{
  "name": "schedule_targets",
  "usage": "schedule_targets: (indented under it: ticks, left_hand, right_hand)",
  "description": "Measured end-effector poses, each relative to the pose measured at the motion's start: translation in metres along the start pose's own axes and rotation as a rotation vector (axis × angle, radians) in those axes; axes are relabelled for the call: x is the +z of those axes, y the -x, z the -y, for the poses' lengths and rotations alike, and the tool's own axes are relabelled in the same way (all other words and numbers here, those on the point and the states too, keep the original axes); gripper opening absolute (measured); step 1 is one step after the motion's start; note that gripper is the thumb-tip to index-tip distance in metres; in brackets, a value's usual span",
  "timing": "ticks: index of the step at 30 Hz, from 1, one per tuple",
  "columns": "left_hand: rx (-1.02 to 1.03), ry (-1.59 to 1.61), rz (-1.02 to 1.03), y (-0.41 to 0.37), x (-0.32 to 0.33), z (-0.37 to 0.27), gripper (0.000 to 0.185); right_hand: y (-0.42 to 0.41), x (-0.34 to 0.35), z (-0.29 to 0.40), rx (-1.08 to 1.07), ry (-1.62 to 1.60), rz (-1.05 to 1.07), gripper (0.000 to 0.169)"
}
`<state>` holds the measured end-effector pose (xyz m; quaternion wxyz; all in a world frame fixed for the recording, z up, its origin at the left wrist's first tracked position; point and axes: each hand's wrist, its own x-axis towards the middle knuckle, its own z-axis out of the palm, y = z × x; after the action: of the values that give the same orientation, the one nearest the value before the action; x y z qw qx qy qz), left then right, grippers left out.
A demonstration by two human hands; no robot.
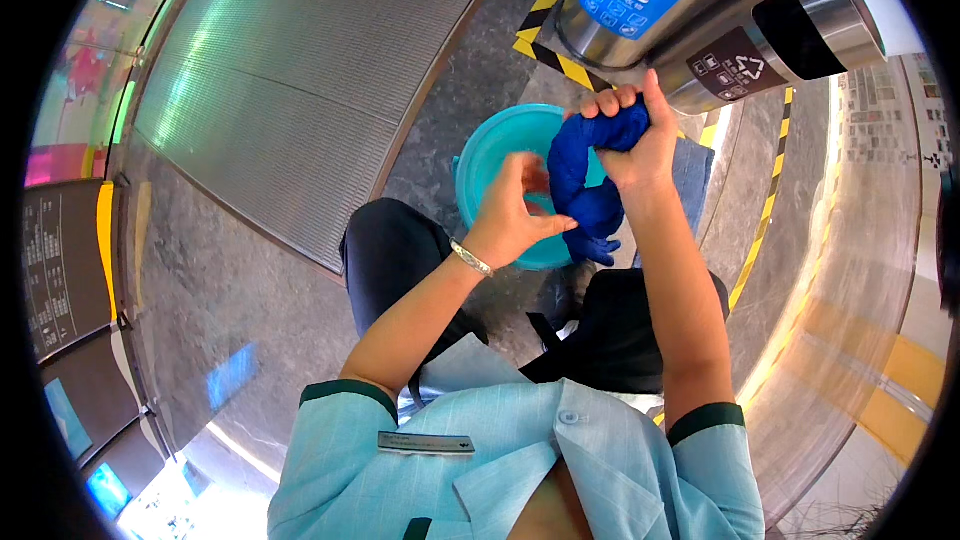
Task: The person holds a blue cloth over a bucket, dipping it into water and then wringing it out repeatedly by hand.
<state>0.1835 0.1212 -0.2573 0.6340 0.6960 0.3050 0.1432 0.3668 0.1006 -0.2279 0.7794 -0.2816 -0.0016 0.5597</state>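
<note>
A twisted blue cloth [568, 165] hangs in a loop over a turquoise plastic bucket [480, 142]. My right hand [637, 135] is shut on its upper end, thumb raised. Left of the cloth, my left hand [525, 202] is held with fingers curled and slightly blurred, its thumb tip at the cloth's lower part; no cloth shows between its fingers. A silver bracelet [472, 257] circles my left wrist. The bucket's inside shows only partly behind my hands and the cloth.
Two metal recycling bins [611, 45] [814, 22] stand beyond the bucket, within black-and-yellow floor tape [562, 67]. A ribbed metal floor plate [300, 67] lies to the left. A blue-grey mat [694, 172] lies right of the bucket, partly behind my right arm.
</note>
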Motion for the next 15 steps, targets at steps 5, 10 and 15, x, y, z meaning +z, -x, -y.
schedule_targets:
  ticks: [5,10,15]
  left_hand:
    - [-0.434,0.415,0.7,-0.005,-0.004,0.017,0.052]
    - [-0.234,1.352,0.691,0.025,0.024,0.018,0.096]
    - [-0.307,1.736,0.439,0.02,0.037,-0.013,0.079]
  right_hand:
    - [0.007,0.003,0.004,-0.024,0.052,0.404,0.037]
    - [0.025,0.031,0.013,-0.017,0.141,1.003,0.032]
    - [0.054,0.047,0.003,0.242,0.327,1.432,0.022]
